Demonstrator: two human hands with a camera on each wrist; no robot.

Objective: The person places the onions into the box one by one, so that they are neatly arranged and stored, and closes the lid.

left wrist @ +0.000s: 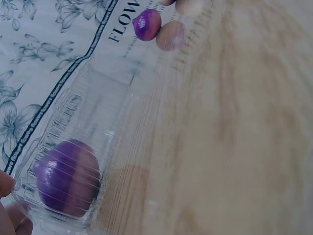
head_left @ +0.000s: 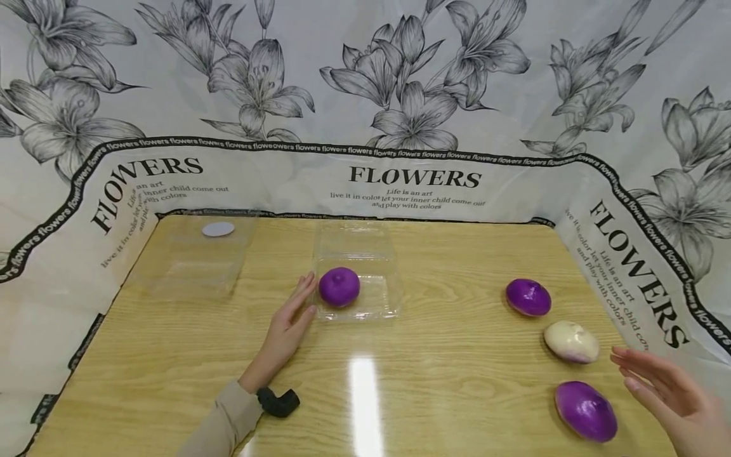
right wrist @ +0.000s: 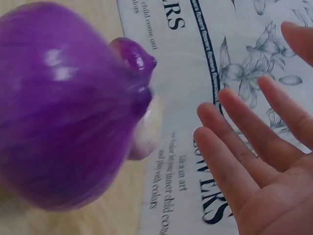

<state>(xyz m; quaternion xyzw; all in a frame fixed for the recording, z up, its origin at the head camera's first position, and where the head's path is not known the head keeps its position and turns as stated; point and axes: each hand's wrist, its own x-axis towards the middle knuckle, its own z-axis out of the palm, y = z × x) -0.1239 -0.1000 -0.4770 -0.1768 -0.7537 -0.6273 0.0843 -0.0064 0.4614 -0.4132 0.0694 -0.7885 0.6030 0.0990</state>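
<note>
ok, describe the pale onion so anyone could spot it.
In the head view, go to the right side of the wood-grain table. Between the far purple onion and the near purple onion lies the pale onion, the only one showing a mostly cream-white face there.

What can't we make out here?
Left hand, left wrist view: mostly cut off by left edge.
Nearest purple onion, right wrist view: cut off by left edge.
Pale onion, right wrist view: partly hidden behind that purple one.
Small print, left wrist view: too blurred to read.
</note>
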